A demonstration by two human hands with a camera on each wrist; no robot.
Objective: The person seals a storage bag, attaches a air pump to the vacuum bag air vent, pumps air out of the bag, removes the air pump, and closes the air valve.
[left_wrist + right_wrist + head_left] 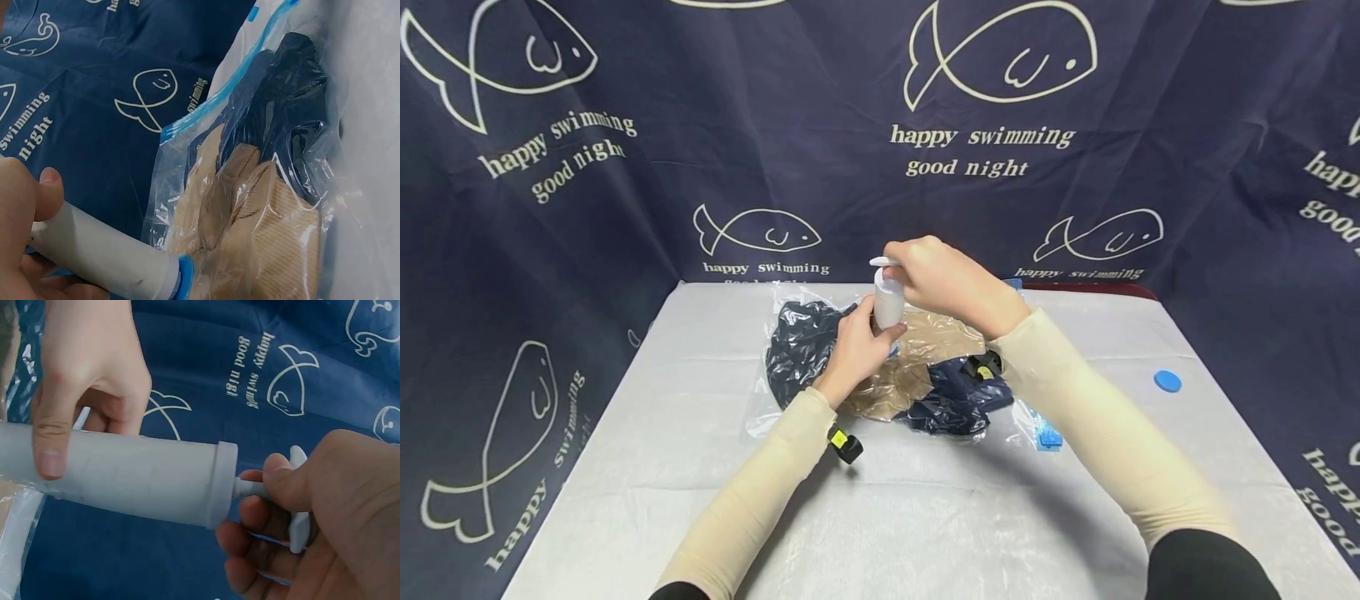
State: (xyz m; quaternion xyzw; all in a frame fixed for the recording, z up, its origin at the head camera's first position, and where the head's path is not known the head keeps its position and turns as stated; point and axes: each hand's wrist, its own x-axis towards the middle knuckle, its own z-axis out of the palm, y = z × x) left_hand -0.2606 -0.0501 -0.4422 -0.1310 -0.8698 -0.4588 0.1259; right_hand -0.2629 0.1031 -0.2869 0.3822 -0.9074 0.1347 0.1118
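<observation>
Two bare hands work on one white cylindrical pump (pixel 889 307), which stands nearly upright over the middle of a clear plastic storage bag (pixel 760 423) on the tabletop (pixel 700 508). The left hand (pixel 859 343) grips the pump's barrel, its thumb on the near side. The right hand (pixel 943 282) holds the T-shaped handle (pixel 300 532) at the top, thumb and fingers around it; a short length of rod (pixel 252 488) shows between handle and barrel. At the pump's lower end a blue ring (pixel 185 277) meets the bag.

Inside the bag lie a black garment (pixel 805 342), a tan ribbed garment (pixel 955 335) in the middle and a navy one (pixel 947 404) to the right. A blue slider clip (pixel 1048 438) sits by the bag's near right corner. A round blue cap (pixel 1167 381) lies well apart, toward the tabletop's right edge. Behind hangs a navy curtain (pixel 850 183) printed with white fish.
</observation>
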